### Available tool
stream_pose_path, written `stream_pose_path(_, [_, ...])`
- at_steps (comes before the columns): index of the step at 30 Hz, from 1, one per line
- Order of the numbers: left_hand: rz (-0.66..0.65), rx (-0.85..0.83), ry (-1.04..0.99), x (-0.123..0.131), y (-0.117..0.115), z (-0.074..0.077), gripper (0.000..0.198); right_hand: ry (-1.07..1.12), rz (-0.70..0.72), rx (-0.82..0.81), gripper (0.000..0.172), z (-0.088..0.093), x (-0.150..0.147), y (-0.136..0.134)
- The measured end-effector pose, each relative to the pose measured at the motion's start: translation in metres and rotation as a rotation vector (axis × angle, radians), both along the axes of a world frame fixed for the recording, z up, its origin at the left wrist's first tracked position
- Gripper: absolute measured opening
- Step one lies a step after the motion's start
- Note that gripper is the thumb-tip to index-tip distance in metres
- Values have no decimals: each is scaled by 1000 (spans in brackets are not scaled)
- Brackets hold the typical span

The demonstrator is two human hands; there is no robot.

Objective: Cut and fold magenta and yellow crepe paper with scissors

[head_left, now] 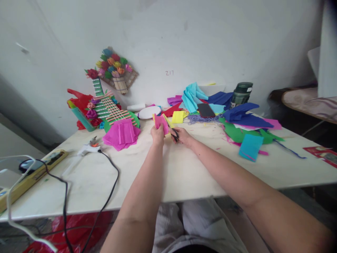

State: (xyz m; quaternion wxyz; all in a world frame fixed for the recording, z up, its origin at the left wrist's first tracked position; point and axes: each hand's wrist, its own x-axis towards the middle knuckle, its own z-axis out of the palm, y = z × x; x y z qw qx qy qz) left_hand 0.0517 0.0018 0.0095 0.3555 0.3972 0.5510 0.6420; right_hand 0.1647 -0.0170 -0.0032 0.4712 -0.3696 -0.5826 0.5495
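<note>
Near the middle of the white table, my left hand point(158, 134) is closed on layered pink and yellow paper point(161, 123), which stands up above its fingers. My right hand point(181, 136) is wrapped round the handles of black scissors point(174, 134). The blades point up and left along the right edge of the paper. Whether they touch the paper is too small to tell. A stack of magenta paper point(121, 134) lies to the left of my left hand, and a yellow paper piece point(178, 117) lies behind my right hand.
White table point(195, 175) holds a glue gun point(89, 149) with a black cord and a power strip point(34, 179) at left. A guitar-shaped craft point(113, 109) stands behind. Phone point(206, 110), dark green bottle point(241, 94), blue paper point(244, 117) and green paper point(233, 131) are at right.
</note>
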Motion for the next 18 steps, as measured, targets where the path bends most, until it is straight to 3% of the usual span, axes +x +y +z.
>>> stream_pose_path(10, [-40, 40, 15, 2, 0, -2, 17, 8, 22, -22, 35, 8, 5, -6])
stream_pose_path(18, [-47, 48, 14, 2, -1, -2, 16, -2, 40, -35, 29, 11, 8, -7])
